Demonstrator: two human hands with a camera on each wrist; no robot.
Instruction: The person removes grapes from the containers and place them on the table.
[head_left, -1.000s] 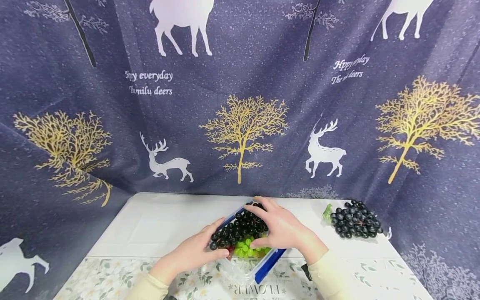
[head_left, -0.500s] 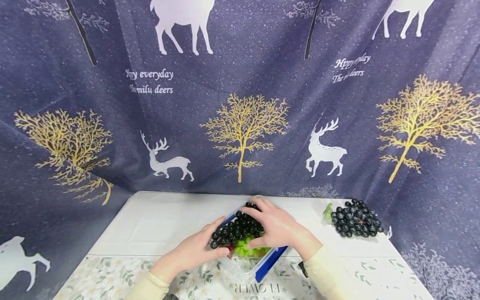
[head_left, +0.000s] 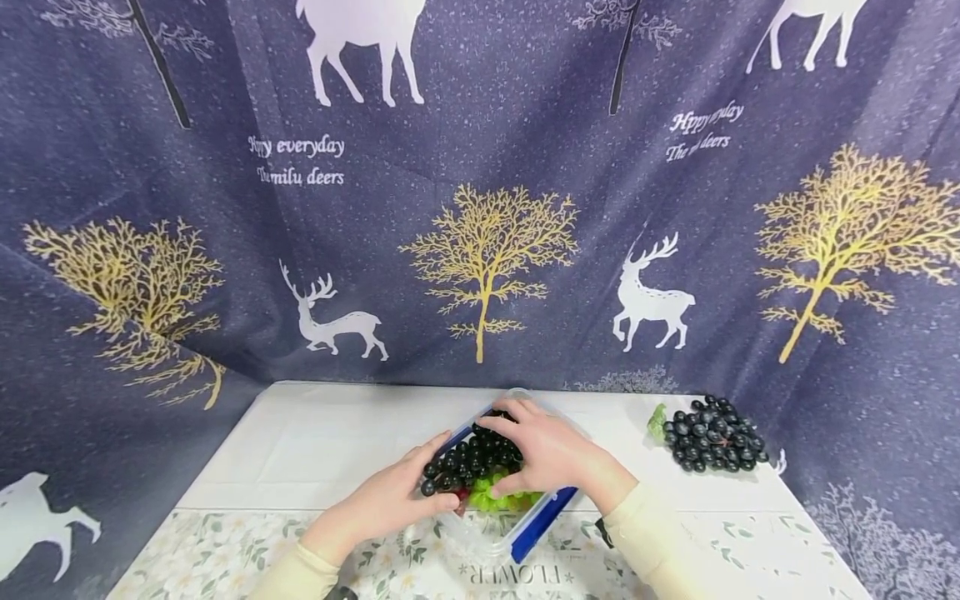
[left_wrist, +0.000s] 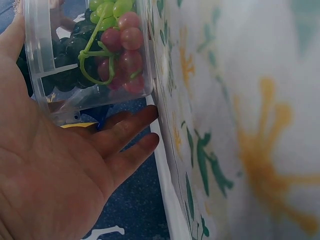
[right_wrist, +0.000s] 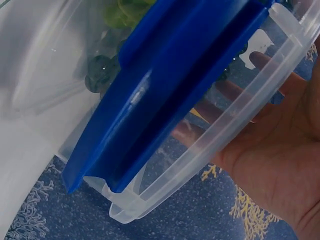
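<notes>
Nearest to us, two pale sleeves (head_left: 296, 575) reach in over the leaf-printed cloth (head_left: 225, 546). Ahead of them sits a clear plastic box (head_left: 472, 540), unlidded, with one blue flap (head_left: 542, 529) hanging out along its right side. The left hand (head_left: 384, 502) lies against the box's left side, its fingers loosely straight and the thumb reaching over the wall by the red grapes (left_wrist: 122, 52); it supports the box without wrapping round it. The right hand (head_left: 551, 457) spreads over the top, fingers slightly bent, resting on the dark bunch (head_left: 472, 460) with the thumb above the green grapes (head_left: 485, 493). As we judge it, the packing is well along: red, green and dark grapes are all inside the walls, the dark ones heaped high, so settling that bunch seems the step in hand. Beyond, at the right of the white tabletop (head_left: 315, 442), a second dark bunch (head_left: 716, 437) with a green leaf (head_left: 657, 422) lies outside the box, untouched by either hand. Behind everything hangs the blue deer-and-tree curtain (head_left: 480, 133). The right fingertips sink among dark berries, so we can't be sure how firmly they press. The left wrist view cuts off the box's top, and the flap hides much of the contents in the right wrist view.
</notes>
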